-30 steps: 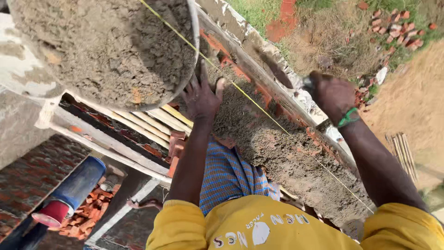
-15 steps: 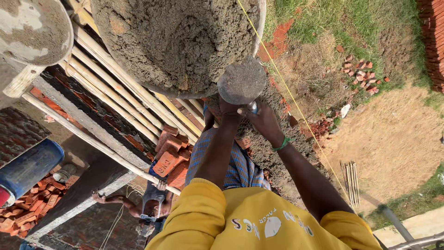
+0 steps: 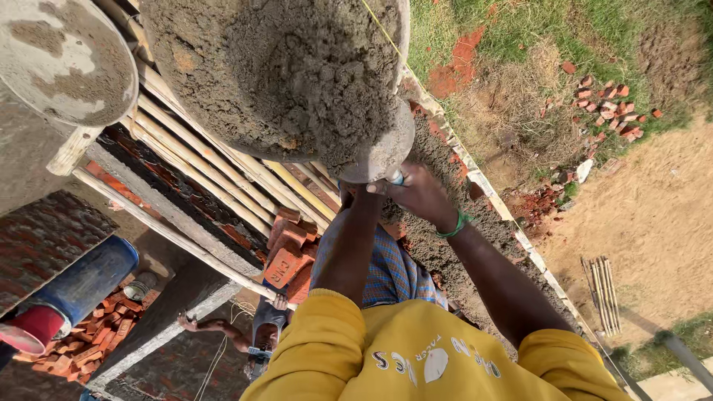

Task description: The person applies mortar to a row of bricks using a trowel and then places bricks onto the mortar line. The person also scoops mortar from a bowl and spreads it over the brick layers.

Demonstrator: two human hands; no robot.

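A large metal pan (image 3: 282,74) heaped with grey mortar sits at the top, resting on bamboo poles (image 3: 215,167). A round trowel blade (image 3: 380,152) caked in mortar presses against the pan's lower rim. My right hand (image 3: 420,194), with a green band at the wrist, grips the trowel's handle just below the blade. My left hand (image 3: 356,194) is closed right beside it at the same handle, its fingers partly hidden. Both arms reach out from yellow sleeves.
A mortar-topped brick wall (image 3: 445,245) runs diagonally under my hands, with a taut string line (image 3: 386,37) along it. An empty pan (image 3: 63,63) lies top left. Red bricks (image 3: 286,256) are stacked on the scaffold. Another person (image 3: 245,338) stands below beside a blue barrel (image 3: 85,282). Ground lies far below at right.
My hands were spread apart on the wall's mortar bed; they came together on the trowel and rose to the pan's edge. The view swung left.
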